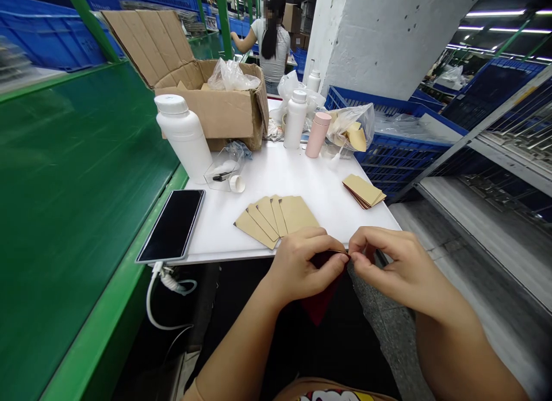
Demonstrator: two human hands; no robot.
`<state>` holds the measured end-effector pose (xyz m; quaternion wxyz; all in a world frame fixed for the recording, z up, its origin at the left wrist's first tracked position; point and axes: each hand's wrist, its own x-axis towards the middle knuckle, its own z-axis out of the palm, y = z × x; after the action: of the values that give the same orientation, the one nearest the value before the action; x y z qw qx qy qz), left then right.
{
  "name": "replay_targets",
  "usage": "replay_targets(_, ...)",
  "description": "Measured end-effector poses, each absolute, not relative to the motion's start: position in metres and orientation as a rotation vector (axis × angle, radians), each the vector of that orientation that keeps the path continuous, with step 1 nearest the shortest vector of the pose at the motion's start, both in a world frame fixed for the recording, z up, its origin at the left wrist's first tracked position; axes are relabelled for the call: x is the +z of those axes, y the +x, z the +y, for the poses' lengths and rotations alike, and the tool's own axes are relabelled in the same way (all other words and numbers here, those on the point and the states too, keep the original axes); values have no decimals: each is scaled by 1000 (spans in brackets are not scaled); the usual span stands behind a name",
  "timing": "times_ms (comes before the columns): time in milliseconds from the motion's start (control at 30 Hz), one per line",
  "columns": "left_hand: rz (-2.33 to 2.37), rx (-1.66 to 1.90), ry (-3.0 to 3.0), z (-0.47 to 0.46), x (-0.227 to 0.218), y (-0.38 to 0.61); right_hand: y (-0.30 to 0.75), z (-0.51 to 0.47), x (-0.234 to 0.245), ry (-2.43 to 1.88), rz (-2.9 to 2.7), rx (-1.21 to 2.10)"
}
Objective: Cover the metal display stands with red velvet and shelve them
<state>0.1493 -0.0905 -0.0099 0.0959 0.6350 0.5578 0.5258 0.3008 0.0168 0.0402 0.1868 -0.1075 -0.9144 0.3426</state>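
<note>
Between thumb and fingers, my left hand (308, 260) grips a dark red sheet (318, 303) that hangs below the table's front edge. My right hand (388, 266) pinches at the same sheet's corner, its fingertips meeting those of my left hand. A fan of tan cards (278, 217) with dark corners lies just beyond my left hand. Farther right rests a small stack of tan cards (364, 191) with reddish undersides. What exactly sits between the fingertips of my right hand is too small to make out.
A phone (172, 225) with a white cable lies at the table's left. White bottles (183, 136), a pink bottle (318, 135) and an open cardboard box (224, 110) stand behind. Blue crates (379, 159) are at the right, a green conveyor (77, 176) at the left. Another person (272, 44) sits farther back.
</note>
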Motion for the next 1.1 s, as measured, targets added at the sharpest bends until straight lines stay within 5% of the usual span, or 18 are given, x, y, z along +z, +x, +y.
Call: replay_targets(1100, 1776, 1491, 1843, -91, -10, 151, 300, 17, 38, -347, -2626, 924)
